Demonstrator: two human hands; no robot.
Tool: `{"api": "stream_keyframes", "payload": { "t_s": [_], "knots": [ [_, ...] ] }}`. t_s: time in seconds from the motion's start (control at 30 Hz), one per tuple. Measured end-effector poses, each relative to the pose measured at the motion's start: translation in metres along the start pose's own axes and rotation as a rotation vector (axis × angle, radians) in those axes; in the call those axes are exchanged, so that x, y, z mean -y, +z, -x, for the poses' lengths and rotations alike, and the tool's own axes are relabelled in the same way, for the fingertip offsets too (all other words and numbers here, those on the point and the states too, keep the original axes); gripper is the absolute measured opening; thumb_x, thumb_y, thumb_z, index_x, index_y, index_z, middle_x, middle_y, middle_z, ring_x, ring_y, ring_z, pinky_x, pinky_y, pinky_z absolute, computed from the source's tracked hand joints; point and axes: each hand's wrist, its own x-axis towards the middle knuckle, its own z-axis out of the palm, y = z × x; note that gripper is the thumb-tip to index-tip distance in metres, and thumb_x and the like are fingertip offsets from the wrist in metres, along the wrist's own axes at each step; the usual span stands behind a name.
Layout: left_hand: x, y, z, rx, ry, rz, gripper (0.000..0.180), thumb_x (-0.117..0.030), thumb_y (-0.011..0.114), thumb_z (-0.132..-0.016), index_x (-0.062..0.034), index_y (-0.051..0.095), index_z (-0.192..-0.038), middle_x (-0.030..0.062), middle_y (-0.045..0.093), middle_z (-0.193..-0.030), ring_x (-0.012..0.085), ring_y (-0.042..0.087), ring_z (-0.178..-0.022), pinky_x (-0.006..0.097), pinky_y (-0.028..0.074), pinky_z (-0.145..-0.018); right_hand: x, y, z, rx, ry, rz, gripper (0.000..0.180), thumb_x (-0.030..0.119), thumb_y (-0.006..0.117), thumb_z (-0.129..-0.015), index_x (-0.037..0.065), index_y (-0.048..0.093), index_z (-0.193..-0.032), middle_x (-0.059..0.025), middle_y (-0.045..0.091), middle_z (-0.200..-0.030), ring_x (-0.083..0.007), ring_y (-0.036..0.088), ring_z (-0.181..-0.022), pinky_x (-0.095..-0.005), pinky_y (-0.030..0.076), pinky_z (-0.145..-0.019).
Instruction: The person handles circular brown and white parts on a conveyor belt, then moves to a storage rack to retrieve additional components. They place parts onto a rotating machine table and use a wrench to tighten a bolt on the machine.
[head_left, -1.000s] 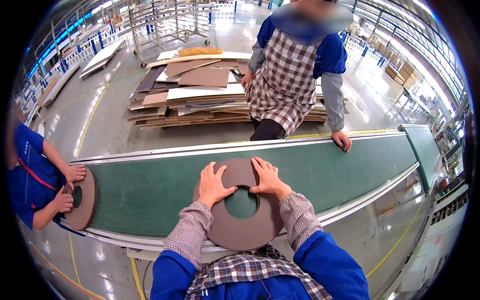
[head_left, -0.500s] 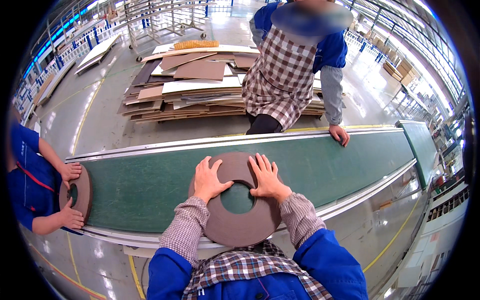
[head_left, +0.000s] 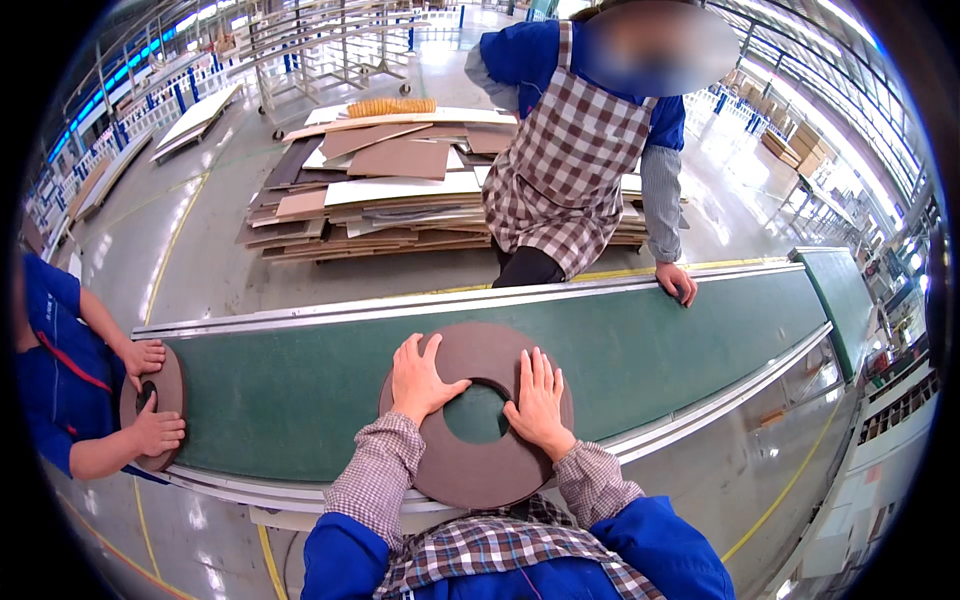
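The brown ring (head_left: 478, 470) has slid farther onto the green belt (head_left: 300, 390), both hands' (head_left: 420, 380) grips flat, unclenched.

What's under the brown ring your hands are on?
The brown ring lies on the green conveyor belt, which shows through its centre hole. Its near edge overhangs the belt's rail. Anything beneath the ring itself is covered.

Left hand (head_left: 418, 380) and right hand (head_left: 538, 400) pressed flat, fingers spread, on a dark brown ring-shaped disc (head_left: 480, 470) lying on the green conveyor belt (head_left: 300, 385), near edge overhanging the belt's metal rim. At far left, a second brown ring (head_left: 165, 400) held between another person's two hands (head_left: 150, 432). Across the belt, a person in a checked apron (head_left: 565, 170) resting one hand (head_left: 677, 283) on the far rim, before a pile of flat boards (head_left: 380, 190).
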Motion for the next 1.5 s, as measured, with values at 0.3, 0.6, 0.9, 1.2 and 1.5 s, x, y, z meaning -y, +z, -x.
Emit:
{"api": "stream_keyframes", "payload": {
  "t_s": [0.3,0.6,0.9,1.2,1.5],
  "knots": [
    [-0.007,0.000,-0.007,-0.006,-0.055,-0.078,0.097,-0.061,0.079,-0.054,-0.0076,0.046,-0.129,0.0227,0.039,-0.127,0.0385,0.035,-0.122,0.049,0.026,-0.106,0.014,0.008,-0.006,-0.111,0.065,-0.039,0.078,0.028,0.063,-0.079,-0.002,0.026,-0.141,-0.0239,0.026,-0.145,-0.0390,0.022,-0.135,-0.0556,0.015,-0.110],
    [-0.011,0.000,-0.016,0.013,-0.088,-0.137,0.108,-0.069,0.076,-0.048,-0.0091,0.041,-0.131,0.0249,0.040,-0.122,0.0382,0.035,-0.120,0.055,0.014,-0.107,0.029,0.014,-0.013,-0.122,0.072,0.068,0.077,0.023,0.061,-0.079,-0.002,0.025,-0.141,-0.0239,0.028,-0.144,-0.0419,0.024,-0.134,-0.0585,0.016,-0.108],
    [-0.005,0.002,-0.015,-0.010,-0.070,-0.117,0.110,-0.069,0.076,-0.048,-0.0067,0.041,-0.132,0.0258,0.041,-0.121,0.0389,0.035,-0.120,0.053,0.017,-0.108,0.026,0.021,-0.013,-0.150,0.071,0.008,0.078,0.026,0.064,-0.076,-0.003,0.028,-0.140,-0.0254,0.029,-0.143,-0.0421,0.024,-0.134,-0.0585,0.016,-0.108],
    [-0.006,0.001,-0.013,-0.022,-0.050,-0.119,0.106,-0.069,0.075,-0.049,-0.0094,0.045,-0.131,0.0260,0.040,-0.125,0.0390,0.034,-0.121,0.051,0.020,-0.105,0.029,0.005,-0.028,-0.078,0.077,0.065,0.100,0.044,0.074,-0.064,0.003,0.027,-0.142,-0.0297,0.020,-0.145,-0.0446,0.018,-0.136,-0.0629,0.010,-0.107],
    [-0.002,0.011,-0.012,-0.058,-0.037,-0.156,0.103,-0.067,0.076,-0.049,-0.0108,0.045,-0.129,0.0242,0.040,-0.126,0.0384,0.034,-0.121,0.049,0.023,-0.103,-0.009,0.024,-0.062,0.047,-0.082,0.045,0.110,0.064,0.071,-0.059,0.008,0.027,-0.143,-0.0232,0.033,-0.139,-0.0409,0.036,-0.125,-0.0558,0.033,-0.095]
  ]
}}
